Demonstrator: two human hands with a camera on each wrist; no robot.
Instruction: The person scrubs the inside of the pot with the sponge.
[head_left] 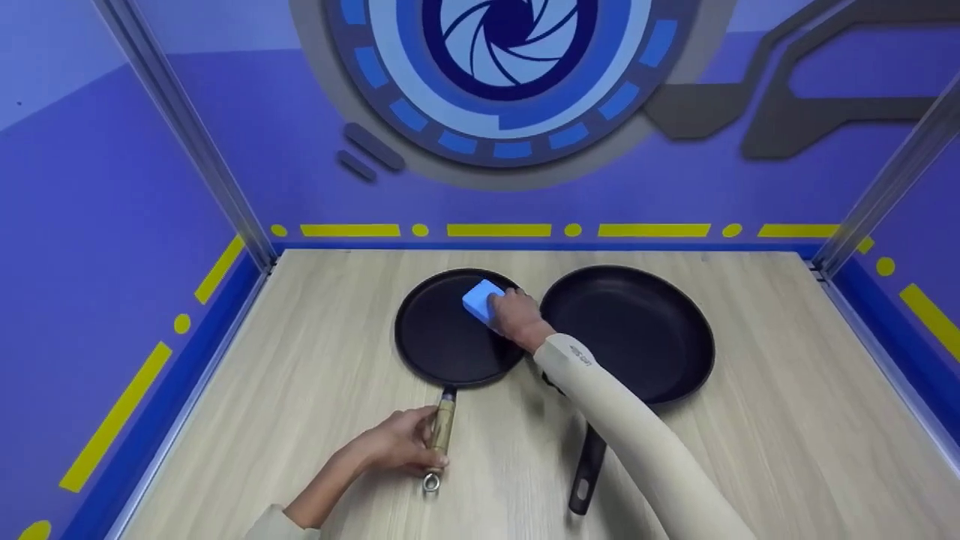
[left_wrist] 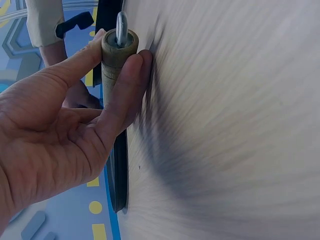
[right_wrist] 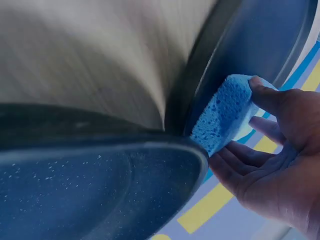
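A flat black pan (head_left: pixel 442 330) with a shallow rim lies on the table, its wooden handle (head_left: pixel 443 424) pointing toward me. My left hand (head_left: pixel 405 442) grips that handle near the end with the metal ring, thumb on one side and fingers on the other, as the left wrist view shows. Over the right part of the flat pan, my right hand (head_left: pixel 517 313) pinches a blue sponge (head_left: pixel 482 298) between thumb and fingers. In the right wrist view the porous face of the sponge (right_wrist: pixel 222 112) is turned to the pan's inner surface.
A larger, deeper black frying pan (head_left: pixel 630 330) sits just right of the flat pan, under my right forearm. Its black handle (head_left: pixel 589 472) points toward me. The pale wooden table (head_left: pixel 322 337) is bounded by blue panels (head_left: pixel 510 195) at the back and sides.
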